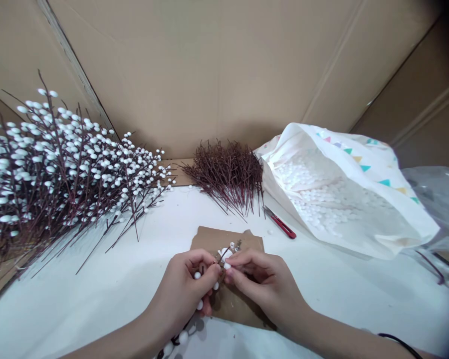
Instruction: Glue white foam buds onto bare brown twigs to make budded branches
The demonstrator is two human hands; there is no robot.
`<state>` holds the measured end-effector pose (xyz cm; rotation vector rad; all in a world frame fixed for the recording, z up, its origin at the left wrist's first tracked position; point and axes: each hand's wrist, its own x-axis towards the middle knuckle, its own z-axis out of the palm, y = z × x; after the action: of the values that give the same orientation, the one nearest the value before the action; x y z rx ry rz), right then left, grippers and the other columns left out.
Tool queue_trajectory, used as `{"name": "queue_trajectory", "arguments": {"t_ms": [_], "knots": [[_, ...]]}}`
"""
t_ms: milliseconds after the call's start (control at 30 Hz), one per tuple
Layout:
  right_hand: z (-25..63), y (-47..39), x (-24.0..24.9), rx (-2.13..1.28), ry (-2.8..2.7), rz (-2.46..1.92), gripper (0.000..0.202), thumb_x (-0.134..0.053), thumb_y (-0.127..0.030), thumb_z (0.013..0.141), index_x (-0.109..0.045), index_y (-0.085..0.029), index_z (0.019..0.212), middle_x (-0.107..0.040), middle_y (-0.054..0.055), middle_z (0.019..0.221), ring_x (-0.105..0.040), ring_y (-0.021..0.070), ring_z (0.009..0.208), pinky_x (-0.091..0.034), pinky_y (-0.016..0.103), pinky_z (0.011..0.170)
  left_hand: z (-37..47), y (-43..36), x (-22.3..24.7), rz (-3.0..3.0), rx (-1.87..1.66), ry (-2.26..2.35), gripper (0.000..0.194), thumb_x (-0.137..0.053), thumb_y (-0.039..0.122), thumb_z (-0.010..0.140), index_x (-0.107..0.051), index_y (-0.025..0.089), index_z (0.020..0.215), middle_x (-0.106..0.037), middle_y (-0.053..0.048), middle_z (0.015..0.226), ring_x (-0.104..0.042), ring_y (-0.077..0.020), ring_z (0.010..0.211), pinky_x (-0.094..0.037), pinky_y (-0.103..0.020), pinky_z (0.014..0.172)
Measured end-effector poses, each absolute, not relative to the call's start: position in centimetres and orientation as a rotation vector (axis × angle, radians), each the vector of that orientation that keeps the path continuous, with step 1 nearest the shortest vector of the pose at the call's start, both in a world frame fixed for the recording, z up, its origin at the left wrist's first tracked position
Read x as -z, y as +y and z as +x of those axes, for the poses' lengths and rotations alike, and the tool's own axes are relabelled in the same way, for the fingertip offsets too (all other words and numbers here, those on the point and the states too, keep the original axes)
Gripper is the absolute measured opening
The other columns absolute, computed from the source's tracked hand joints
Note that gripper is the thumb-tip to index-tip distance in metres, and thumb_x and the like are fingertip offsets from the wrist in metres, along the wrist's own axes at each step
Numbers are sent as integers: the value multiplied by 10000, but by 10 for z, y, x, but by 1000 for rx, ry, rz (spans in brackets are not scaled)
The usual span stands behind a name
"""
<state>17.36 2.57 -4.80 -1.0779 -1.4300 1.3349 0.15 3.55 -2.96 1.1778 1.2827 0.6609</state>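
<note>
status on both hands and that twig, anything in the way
Left hand pinching twig with white berries; right hand pinching white berry at twig; red-handled tool apart from both hands.

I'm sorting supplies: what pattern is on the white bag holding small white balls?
The bag shows multicoloured triangles, including teal and yellow, best in the head view.
</note>
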Motion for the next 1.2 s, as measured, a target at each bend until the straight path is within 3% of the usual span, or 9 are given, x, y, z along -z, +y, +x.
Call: {"name": "queue_trajectory", "arguments": {"t_ms": [533,733,1000,1200], "knots": [[171,26,50,-1367,-1415,-1066,146,-675,-333,822,-690,-188,837,-734,36,814,-698,154,726,-562,244,672,3,35,28,1204,-653,1275,217,-567,322,821,-596,171,668,-518,67,442,-492,-71,301,-309,-145,331],[171,27,46,-1361,-1395,-1086,157,-689,-334,804,-724,-182,790,-730,37,730,-685,154,677,-561,251,639,1,34,29,1202,-645,1244,219,-572,319,832,-613,165,682,-540,60,466,-497,-61,312,-315,-140,339],[169,31,45,-1466,-1223,-1043,99,-765,-287,716,-753,-195,748,-730,22,669,-684,142,638,-562,234,633,3,35,25,1157,-645,1197,230,-592,333,817,-608,158,669,-537,64,468,-490,-57,311,-317,-142,344],[170,32,49,-1432,-1264,-990,38,-754,-249,730,-757,-211,735,-731,8,672,-679,116,633,-548,194,628,2,36,27,1164,-645,1178,241,-596,352,811,-612,152,678,-556,57,498,-501,-57,319,-318,-143,343]]}}
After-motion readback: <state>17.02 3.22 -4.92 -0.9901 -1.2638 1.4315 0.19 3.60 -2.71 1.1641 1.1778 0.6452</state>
